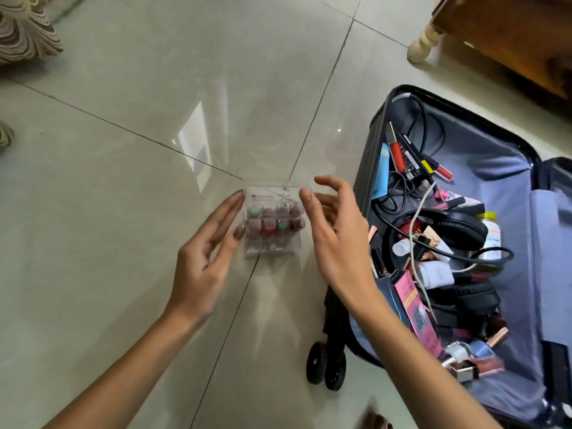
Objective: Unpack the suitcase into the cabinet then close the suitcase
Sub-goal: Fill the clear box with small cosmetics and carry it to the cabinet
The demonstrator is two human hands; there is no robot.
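Observation:
A clear plastic box point(272, 222) of small nail polish bottles sits between my two hands over the tiled floor. My left hand point(201, 258) touches the box's left side with straight fingertips and thumb. My right hand point(337, 233) has its thumb against the box's top right corner, the other fingers spread and relaxed. Whether the box rests on the floor or hangs between the hands, I cannot tell. The open black suitcase point(368, 156) lies at the right with a grey lining. It holds cosmetics, cables, black headphones point(458, 230) and a pink carton point(418, 311).
A wooden piece of furniture point(507, 35) on a cream turned leg point(422, 46) stands at the top right behind the suitcase. Patterned fabric point(24, 29) hangs at the top left. The suitcase wheels point(325, 366) stick out near my right forearm. Glossy floor tiles stretch to the left.

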